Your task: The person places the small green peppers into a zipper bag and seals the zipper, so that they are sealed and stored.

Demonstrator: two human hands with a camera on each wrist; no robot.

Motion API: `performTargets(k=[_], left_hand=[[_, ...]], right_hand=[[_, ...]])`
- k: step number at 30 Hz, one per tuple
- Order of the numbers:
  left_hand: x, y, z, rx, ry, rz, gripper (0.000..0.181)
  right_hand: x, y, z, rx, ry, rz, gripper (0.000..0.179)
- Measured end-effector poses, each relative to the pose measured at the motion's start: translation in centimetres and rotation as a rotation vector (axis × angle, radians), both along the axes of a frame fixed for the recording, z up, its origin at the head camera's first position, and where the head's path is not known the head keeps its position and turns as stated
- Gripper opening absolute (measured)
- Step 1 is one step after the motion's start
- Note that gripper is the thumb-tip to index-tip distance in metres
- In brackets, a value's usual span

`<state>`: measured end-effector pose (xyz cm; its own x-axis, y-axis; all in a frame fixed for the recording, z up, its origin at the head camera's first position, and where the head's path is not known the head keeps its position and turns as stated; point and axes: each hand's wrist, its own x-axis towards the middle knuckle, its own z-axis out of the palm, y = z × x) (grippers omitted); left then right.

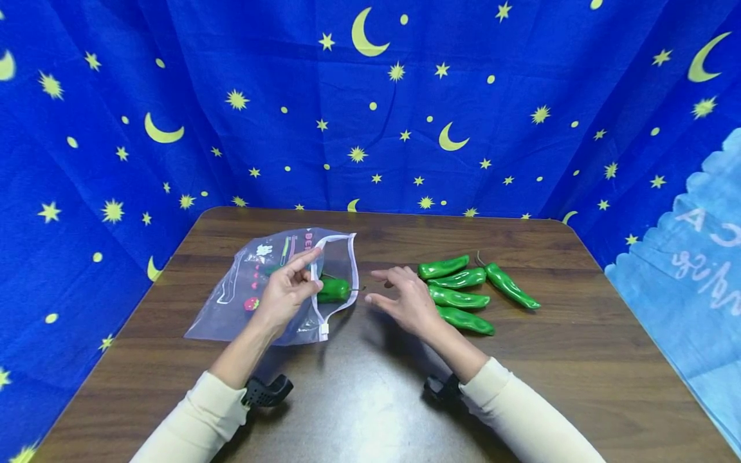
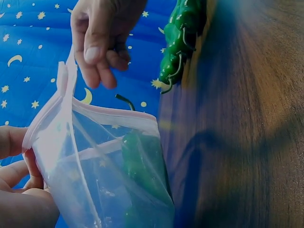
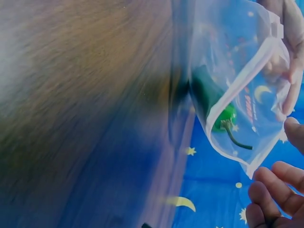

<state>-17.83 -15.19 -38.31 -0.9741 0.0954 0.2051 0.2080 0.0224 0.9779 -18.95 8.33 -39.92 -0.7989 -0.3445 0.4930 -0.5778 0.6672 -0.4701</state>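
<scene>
Your left hand (image 1: 283,289) is pinching clear slider bag (image 1: 231,315) by rim; your right hand (image 1: 410,301) is hovering near mouth, fingers loosely apart. Bag is holding glossy green pepper (image 1: 336,290), stem poking out. Five similar peppers (image 1: 462,299) are lying right of right hand; tabletop (image 1: 590,334) is stretching farther right.

Five loose peppers (image 1: 460,298), at least one pepper (image 1: 334,289) in one bag (image 1: 244,267). One table (image 1: 579,373), two hands (image 1: 282,294) (image 1: 408,299).

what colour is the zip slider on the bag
White; the zip slider shows best in the head view.
</scene>
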Motion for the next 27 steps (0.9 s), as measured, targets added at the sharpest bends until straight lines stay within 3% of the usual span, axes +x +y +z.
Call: performTargets(k=[27], left_hand=[[0.0,0.0,0.1,-0.014,-0.001,0.008,0.062]], right_hand=[[1.8,6.2,0.0,0.005,-0.19,-0.078,0.045]])
